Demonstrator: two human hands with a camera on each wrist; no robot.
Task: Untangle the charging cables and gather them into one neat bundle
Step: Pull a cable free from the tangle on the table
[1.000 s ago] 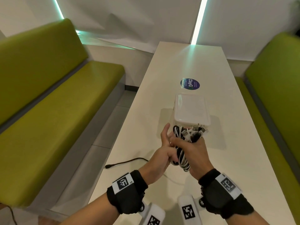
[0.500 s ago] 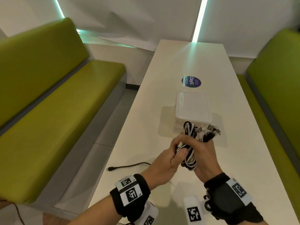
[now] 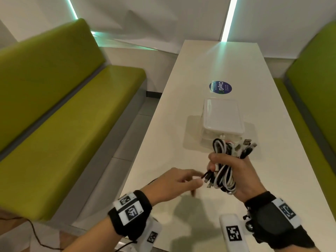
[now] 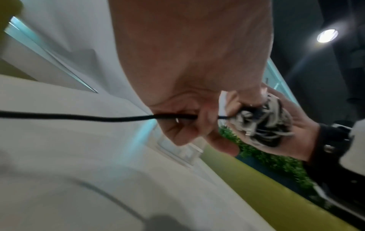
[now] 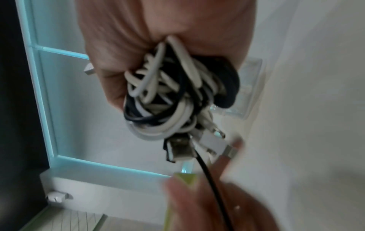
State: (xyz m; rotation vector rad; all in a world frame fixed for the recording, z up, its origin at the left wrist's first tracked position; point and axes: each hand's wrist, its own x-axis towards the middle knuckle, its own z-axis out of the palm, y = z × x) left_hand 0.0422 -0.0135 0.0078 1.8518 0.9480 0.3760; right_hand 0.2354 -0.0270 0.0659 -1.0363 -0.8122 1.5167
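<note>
Setting: a booth-style seating area, of the kind found in a café, canteen or office break room. A long, narrow white counter (image 3: 209,73) runs between two facing benches (image 3: 76,113) upholstered in lime green. A round blue sticker (image 3: 220,87) reading "ClayG" is fixed to the counter top. White wall panels behind carry vertical strips of cyan light (image 3: 228,19). The floor beside the left bench is laid with grey tiles (image 3: 125,140).

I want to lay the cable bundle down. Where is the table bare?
Bare: the table left of the lidded box, and the far end beyond the round sticker. Crowded: the near end, where the right hand grips the bundle beside the left hand.
</note>
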